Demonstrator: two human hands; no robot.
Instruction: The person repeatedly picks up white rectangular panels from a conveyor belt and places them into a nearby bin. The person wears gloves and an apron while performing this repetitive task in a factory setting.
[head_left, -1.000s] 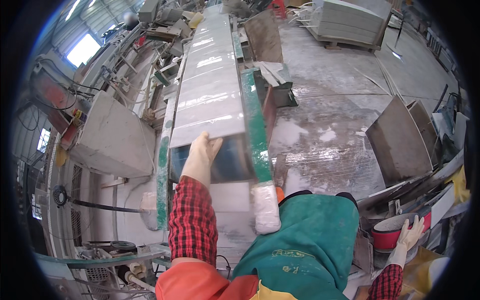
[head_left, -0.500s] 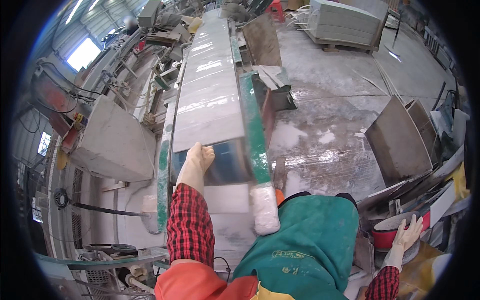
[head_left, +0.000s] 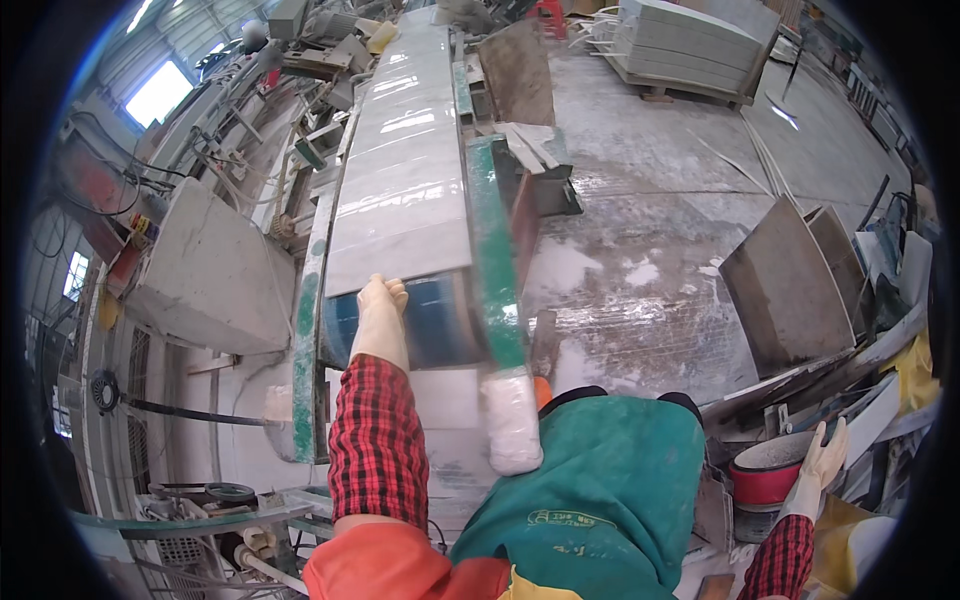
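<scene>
The left hand (head_left: 382, 304) curls at the near edge of the closest slab (head_left: 400, 252); whether it grips cannot be told. The slab extends ahead of it, above a blue belt (head_left: 438, 322). The right hand (head_left: 823, 460), spread and unclenched, is well apart, beside a red bucket (head_left: 765, 486).

The window (head_left: 158, 95) glows blown-out white, glare streaks the pale slabs (head_left: 400, 235), and fisheye distortion bends the edges.

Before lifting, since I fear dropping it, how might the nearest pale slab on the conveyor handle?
The slab is probably stiff: it lies flat with a straight front edge. It may be slippery, given the glare on the slabs beyond. Its thin-looking edge by the left hand could chip.
</scene>
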